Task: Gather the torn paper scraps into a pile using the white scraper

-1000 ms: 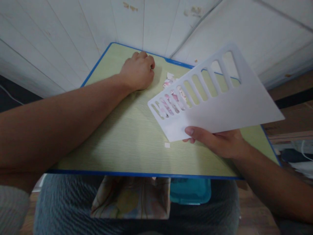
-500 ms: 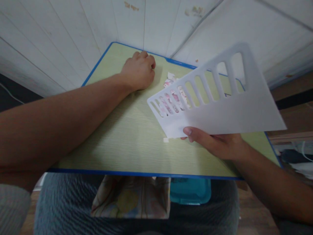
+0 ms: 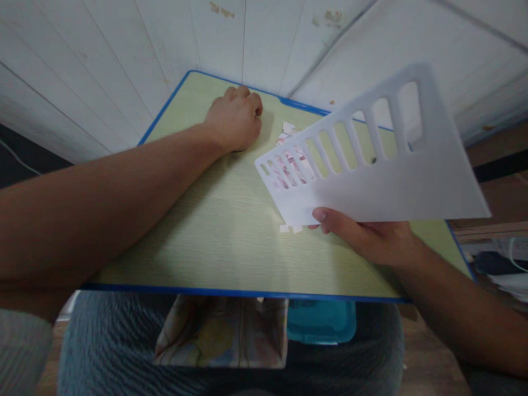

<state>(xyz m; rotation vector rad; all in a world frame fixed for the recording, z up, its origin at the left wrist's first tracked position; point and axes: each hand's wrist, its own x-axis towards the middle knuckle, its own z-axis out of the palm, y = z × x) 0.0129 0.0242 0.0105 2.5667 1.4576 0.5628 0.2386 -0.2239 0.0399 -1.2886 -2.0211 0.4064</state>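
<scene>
My right hand (image 3: 367, 236) holds a white slotted plastic panel (image 3: 371, 192) by its near edge, thumb on top and the other fingers underneath. The panel is tilted above the table, its row of slots on the far side. Through several slots, pink-and-white flat pieces (image 3: 303, 159) show on the tabletop; they resemble jigsaw pieces. Small pale pieces (image 3: 290, 228) peek out below the panel's near left corner. Away to the left, my left hand (image 3: 235, 118) rests on the table as a fist, knuckles away from me. The inside of that fist is hidden.
The pale green table (image 3: 214, 242) has a blue rim and stands against a white plank wall (image 3: 165, 38). A cable (image 3: 330, 47) runs down the wall. Below the near edge are a patterned cloth item (image 3: 223, 335) and a teal container (image 3: 322, 322) by my lap.
My right hand and the panel have shifted slightly right and away from me. More of the small pale pieces show at its near left corner. My left hand stays in place.
</scene>
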